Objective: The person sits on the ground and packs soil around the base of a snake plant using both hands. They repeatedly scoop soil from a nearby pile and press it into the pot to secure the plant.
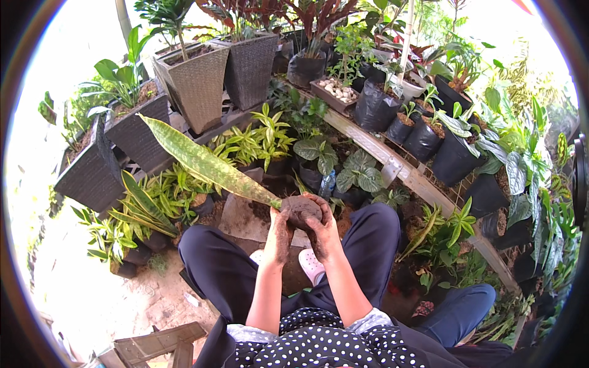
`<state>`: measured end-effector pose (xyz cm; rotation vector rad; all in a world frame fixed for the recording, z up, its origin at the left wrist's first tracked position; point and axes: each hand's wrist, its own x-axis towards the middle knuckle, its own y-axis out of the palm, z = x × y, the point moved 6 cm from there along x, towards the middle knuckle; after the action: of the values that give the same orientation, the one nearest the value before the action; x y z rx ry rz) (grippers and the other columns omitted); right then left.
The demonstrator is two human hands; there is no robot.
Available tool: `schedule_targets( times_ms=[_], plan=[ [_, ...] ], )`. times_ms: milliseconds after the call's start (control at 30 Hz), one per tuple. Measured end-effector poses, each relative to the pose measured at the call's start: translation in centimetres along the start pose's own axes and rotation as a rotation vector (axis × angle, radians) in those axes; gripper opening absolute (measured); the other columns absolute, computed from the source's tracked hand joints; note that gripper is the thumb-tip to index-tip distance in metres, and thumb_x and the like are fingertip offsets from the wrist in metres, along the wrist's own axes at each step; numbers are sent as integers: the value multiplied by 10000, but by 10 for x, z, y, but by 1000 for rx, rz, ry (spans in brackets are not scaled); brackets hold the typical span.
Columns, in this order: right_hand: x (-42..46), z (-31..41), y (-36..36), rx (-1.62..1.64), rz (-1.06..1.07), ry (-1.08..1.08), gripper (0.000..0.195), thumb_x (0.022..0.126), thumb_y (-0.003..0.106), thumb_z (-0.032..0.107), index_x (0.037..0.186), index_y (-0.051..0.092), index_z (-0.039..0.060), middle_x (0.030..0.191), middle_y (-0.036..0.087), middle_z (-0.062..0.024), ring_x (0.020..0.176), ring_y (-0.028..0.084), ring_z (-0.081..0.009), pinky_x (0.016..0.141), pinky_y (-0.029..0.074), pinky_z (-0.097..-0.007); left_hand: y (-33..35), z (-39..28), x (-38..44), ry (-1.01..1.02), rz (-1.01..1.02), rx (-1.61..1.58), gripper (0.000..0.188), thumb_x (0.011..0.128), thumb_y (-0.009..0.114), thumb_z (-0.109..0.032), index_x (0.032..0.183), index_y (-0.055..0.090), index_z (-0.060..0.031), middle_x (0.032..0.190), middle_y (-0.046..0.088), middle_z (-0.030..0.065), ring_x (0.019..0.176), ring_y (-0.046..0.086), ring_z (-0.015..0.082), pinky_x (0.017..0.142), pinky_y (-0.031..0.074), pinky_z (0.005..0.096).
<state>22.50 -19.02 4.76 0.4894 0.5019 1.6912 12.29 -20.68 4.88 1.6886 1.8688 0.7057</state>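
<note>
Between my two soil-covered hands is a round ball of dark, moist soil (301,210). A single long snake plant leaf (207,161), mottled green with yellow edges, sticks out of the ball and leans to the upper left. My left hand (280,230) cups the ball from the left and below. My right hand (324,225) wraps its right side, with the thumb across the front. Beneath and beyond them lies a pale sheet or sack (239,221) with loose dark soil on it. Roots inside the ball are hidden.
Tall grey planters (193,87) stand at the back left. A metal-framed rack (368,142) with black plant bags (377,106) curves along the right. Another snake plant (147,207) is at the left. A wooden stool (156,342) is at lower left; a person's jeans-clad leg (460,313) is at right.
</note>
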Motion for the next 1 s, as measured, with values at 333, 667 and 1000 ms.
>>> schedule_targets(
  times_ms=[333, 667, 1000],
  plan=[
    [-5, 14, 15, 288, 54, 44, 541, 835, 654, 305, 1257, 432, 48, 1250, 498, -108, 1151, 504, -226, 1009, 390, -391, 4, -8, 0, 25, -33, 105, 480, 879, 516, -6, 1326, 345, -38, 1261, 481, 103, 1178, 473, 209, 1011, 371, 331],
    [-2, 6, 6, -106, 3, -54, 548, 832, 655, 197, 1289, 390, 50, 1297, 459, -106, 1215, 440, -224, 1040, 340, -363, 2, -7, 0, -6, -48, 37, 459, 875, 513, -9, 1310, 368, -17, 1248, 512, 120, 1165, 503, 228, 993, 404, 343],
    [-6, 3, 10, 1, 8, 77, 553, 850, 636, 159, 1321, 360, 70, 1296, 446, -88, 1241, 404, -212, 1061, 295, -342, -1, -2, 3, -88, 48, -229, 447, 957, 413, -282, 1283, 456, 20, 1265, 523, 150, 1188, 498, 249, 1035, 366, 351]
  ],
)
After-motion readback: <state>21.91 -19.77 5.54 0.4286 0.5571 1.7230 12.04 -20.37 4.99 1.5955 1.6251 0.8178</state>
